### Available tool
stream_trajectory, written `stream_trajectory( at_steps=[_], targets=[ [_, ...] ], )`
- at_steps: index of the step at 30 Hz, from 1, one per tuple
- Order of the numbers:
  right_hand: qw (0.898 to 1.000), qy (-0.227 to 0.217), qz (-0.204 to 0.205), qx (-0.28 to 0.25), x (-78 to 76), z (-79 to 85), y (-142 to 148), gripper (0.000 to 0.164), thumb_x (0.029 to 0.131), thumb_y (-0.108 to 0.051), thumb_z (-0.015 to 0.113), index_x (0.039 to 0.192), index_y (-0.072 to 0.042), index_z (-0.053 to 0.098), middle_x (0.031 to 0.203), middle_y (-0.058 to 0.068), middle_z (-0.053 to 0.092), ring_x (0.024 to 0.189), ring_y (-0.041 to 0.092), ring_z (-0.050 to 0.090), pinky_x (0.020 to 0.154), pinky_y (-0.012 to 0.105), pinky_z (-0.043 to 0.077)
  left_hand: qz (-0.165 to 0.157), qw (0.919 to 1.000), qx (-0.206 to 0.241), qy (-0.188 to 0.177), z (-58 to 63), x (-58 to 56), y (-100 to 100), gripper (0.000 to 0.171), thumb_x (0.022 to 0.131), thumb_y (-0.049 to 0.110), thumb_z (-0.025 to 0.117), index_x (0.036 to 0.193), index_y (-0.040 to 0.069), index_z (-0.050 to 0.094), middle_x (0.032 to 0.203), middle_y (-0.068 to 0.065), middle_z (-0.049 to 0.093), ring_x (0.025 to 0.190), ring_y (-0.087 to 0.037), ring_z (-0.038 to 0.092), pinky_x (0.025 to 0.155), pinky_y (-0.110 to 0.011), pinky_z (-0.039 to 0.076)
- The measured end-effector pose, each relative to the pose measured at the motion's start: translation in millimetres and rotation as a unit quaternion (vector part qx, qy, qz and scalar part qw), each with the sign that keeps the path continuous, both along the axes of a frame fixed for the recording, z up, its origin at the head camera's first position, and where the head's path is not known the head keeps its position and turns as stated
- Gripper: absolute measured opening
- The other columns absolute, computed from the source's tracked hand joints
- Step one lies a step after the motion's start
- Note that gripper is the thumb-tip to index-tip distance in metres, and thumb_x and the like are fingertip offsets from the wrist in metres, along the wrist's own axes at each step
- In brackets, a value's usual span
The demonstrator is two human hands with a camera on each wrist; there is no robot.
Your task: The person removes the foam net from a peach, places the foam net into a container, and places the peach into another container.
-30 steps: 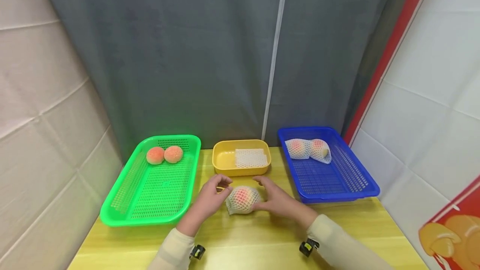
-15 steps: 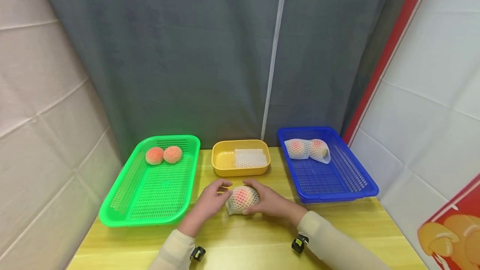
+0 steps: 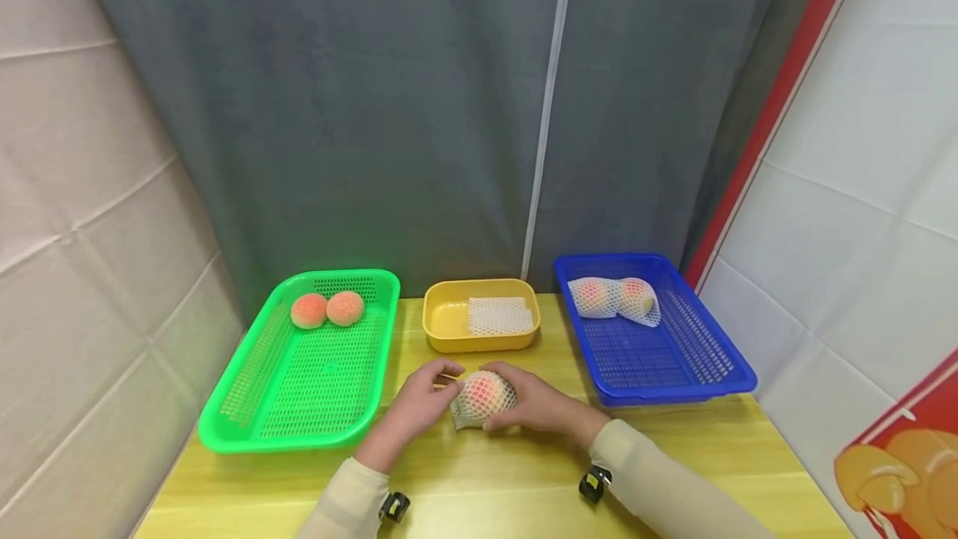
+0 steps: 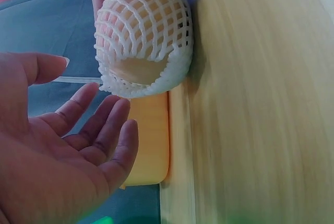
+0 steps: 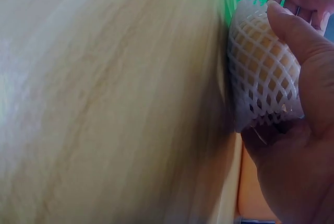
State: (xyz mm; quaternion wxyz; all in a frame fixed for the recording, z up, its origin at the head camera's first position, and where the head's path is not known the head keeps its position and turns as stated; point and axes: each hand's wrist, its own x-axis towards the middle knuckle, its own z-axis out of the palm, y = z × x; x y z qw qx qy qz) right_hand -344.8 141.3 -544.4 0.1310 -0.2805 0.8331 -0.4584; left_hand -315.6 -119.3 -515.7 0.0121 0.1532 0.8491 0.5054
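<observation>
A peach in a white foam net (image 3: pixel 485 394) lies on the table between the two hands. My right hand (image 3: pixel 537 403) grips it from the right, with the thumb on the near side and the fingers curled round the far side. In the right wrist view the thumb (image 5: pixel 297 31) presses on the netting. My left hand (image 3: pixel 421 399) is at the left end of the net, fingers loosely bent and holding nothing. The left wrist view shows the left fingertips (image 4: pixel 128 130) close to the net's open end, where bare peach shows; whether they touch it I cannot tell.
A green basket (image 3: pixel 329 393) with two bare peaches (image 3: pixel 326 310) stands at the left. Behind the hands, a yellow tray (image 3: pixel 449 323) holds white foam nets (image 3: pixel 500 316). The blue basket (image 3: pixel 636 364) at the right contains two netted peaches (image 3: pixel 614 298).
My right hand has moved left onto the netted peach, closing its thumb and fingers round it. The left hand has shifted only slightly.
</observation>
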Motion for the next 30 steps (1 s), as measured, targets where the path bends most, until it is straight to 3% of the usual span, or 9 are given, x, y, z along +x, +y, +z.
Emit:
stream_trajectory(
  at_steps=[9,13,17,20,25,30],
  targets=[
    [0.999,0.045,-0.01,0.005,-1.8,-3.7,-2.6,0.087,0.084,-0.032,0.098,0.156,-0.014,0.053,0.14,-0.003,0.064,0.122,0.015,0.063,0.11,0.042,0.052,0.012,0.9998,0.011,0.013,1.4,0.1,-0.2,0.022,0.107,0.015,0.071,0.126,0.004,0.073,0.129,-0.012,0.071,0.116,-0.033,0.072,0.096,-0.05,0.062],
    [0.997,0.074,-0.025,-0.014,-0.2,2.7,-2.3,0.082,0.084,-0.027,0.098,0.153,-0.017,0.055,0.137,-0.002,0.062,0.119,0.016,0.064,0.106,0.041,0.054,0.026,0.9979,0.014,0.057,5.5,1.2,2.6,0.016,0.105,0.01,0.072,0.121,0.007,0.074,0.124,-0.005,0.069,0.116,-0.028,0.07,0.1,-0.05,0.06],
    [0.991,0.127,-0.039,-0.018,3.3,18.3,-0.1,0.079,0.083,-0.026,0.098,0.15,-0.018,0.058,0.136,0.0,0.06,0.12,0.018,0.062,0.106,0.041,0.054,0.044,0.9915,0.02,0.121,13.4,6.3,4.8,0.017,0.099,0.003,0.074,0.115,0.01,0.074,0.117,-0.001,0.068,0.114,-0.025,0.069,0.096,-0.047,0.06],
    [0.983,0.177,-0.046,-0.004,7.7,35.1,2.1,0.08,0.081,-0.025,0.099,0.15,-0.015,0.059,0.137,0.002,0.06,0.121,0.018,0.059,0.107,0.043,0.053,0.048,0.9871,0.045,0.146,20.2,10.4,6.0,0.017,0.097,-0.001,0.074,0.111,0.01,0.074,0.114,0.0,0.068,0.11,-0.022,0.07,0.093,-0.044,0.062],
    [0.97,0.239,-0.048,-0.001,15.2,62.4,7.7,0.085,0.078,-0.02,0.101,0.151,-0.01,0.057,0.136,0.006,0.061,0.12,0.02,0.059,0.105,0.043,0.055,0.04,0.9865,0.074,0.14,28.9,14.6,6.9,0.013,0.1,0.001,0.077,0.108,0.011,0.075,0.107,0.001,0.07,0.101,-0.018,0.071,0.093,-0.038,0.062],
    [0.965,0.256,-0.051,-0.011,20.4,77.6,15.1,0.087,0.078,-0.018,0.101,0.152,-0.012,0.056,0.138,0.007,0.06,0.121,0.02,0.059,0.103,0.044,0.056,0.036,0.9886,0.079,0.123,34.2,19.6,6.9,0.012,0.1,0.004,0.08,0.107,0.013,0.078,0.104,0.003,0.073,0.097,-0.016,0.072,0.09,-0.034,0.063]
  ],
)
